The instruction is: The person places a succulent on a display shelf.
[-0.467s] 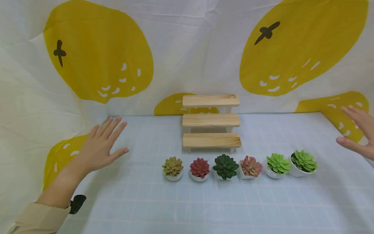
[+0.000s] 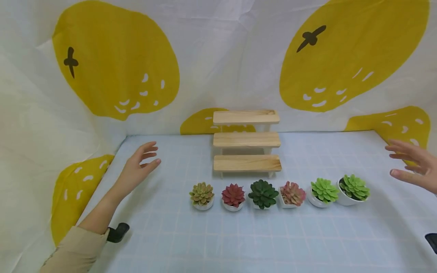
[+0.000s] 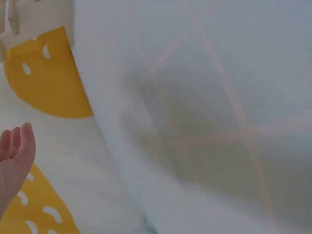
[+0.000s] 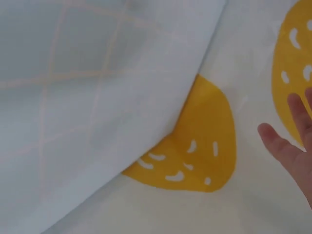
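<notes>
My left hand [image 2: 138,167] hovers over the left part of the table, fingers relaxed and slightly bent, holding nothing. At the right edge of the head view my right hand [image 2: 414,165] is raised too, its fingers loosely spread and bare of any object. Between them stands a row of small potted succulents: a yellow-green one [image 2: 201,194], a red one [image 2: 233,195], a dark green one [image 2: 263,194], a pink one [image 2: 292,193], a bright green one [image 2: 324,190] and another bright green one [image 2: 354,187], which is nearest to my right hand.
Behind the row is a three-tier wooden stand [image 2: 247,163] with pale plank shelves. A light blue checked cloth [image 2: 239,242] covers the table. White curtain [image 2: 225,57] with big yellow fruit prints closes off the back and sides.
My left hand has moved right and its spread fingers have relaxed into a slight bend. My right hand has come a little further left into view, fingers lower. The pots and stand stay put.
</notes>
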The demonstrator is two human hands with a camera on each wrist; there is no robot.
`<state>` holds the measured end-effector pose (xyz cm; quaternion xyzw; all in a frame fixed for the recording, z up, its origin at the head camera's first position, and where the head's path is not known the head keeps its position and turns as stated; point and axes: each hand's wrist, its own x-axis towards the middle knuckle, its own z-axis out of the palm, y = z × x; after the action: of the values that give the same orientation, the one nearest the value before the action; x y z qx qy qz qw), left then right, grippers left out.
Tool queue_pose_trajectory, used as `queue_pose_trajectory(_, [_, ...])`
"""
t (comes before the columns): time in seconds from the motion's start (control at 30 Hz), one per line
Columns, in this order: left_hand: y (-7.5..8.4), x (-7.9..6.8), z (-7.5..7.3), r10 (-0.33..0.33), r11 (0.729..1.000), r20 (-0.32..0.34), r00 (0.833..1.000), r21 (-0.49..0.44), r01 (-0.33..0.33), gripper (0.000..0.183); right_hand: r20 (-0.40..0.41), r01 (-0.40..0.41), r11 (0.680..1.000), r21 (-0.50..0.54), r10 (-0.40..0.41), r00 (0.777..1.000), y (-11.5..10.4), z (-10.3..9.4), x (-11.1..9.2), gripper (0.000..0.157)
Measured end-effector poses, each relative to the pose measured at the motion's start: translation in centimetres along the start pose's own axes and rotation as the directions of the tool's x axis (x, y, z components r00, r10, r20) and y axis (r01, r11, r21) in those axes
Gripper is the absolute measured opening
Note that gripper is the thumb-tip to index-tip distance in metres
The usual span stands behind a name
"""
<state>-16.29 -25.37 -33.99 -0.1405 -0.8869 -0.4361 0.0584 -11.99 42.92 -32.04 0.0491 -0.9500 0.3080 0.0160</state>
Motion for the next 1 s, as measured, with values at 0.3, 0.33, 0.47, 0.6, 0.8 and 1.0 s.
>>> queue_pose_trajectory(0.3, [-0.4, 2.0, 4.3, -0.036, 0.938, 0.165, 0.986, -0.335, 0.090, 0.052, 0.050, 0.060, 0.996, 0.065, -0.063, 0.997, 1.9, 1.8, -1.2, 0.089])
queue_pose_trajectory(0.33, [-0.4, 2.2, 4.7, -0.040, 0.928, 0.190, 0.981, -0.356, 0.107, 0.051, 0.056, 0.056, 0.996, 0.065, -0.060, 0.997, 2.1, 1.9, -1.3, 0.089])
queue_pose_trajectory(0.47, [-0.3, 3.2, 6.1, -0.063, 0.889, 0.274, 0.960, -0.421, 0.179, 0.052, 0.114, 0.048, 0.995, 0.082, -0.057, 0.992, 2.8, 2.3, -1.4, 0.086])
queue_pose_trajectory(0.6, [0.0, 4.0, 7.4, -0.087, 0.852, 0.368, 0.926, -0.455, 0.261, 0.056, 0.167, 0.062, 0.994, 0.094, -0.077, 0.983, 3.1, 3.0, -1.5, 0.086])
queue_pose_trajectory(0.8, [0.6, 5.0, 9.1, -0.104, 0.815, 0.467, 0.878, -0.465, 0.344, 0.057, 0.206, 0.074, 0.989, 0.130, -0.100, 0.973, 3.2, 4.0, -1.4, 0.087])
queue_pose_trajectory(1.0, [1.1, 5.8, 10.5, -0.086, 0.785, 0.501, 0.861, -0.498, 0.368, 0.060, 0.230, 0.053, 0.990, 0.130, -0.082, 0.970, 3.1, 5.0, -1.3, 0.087])
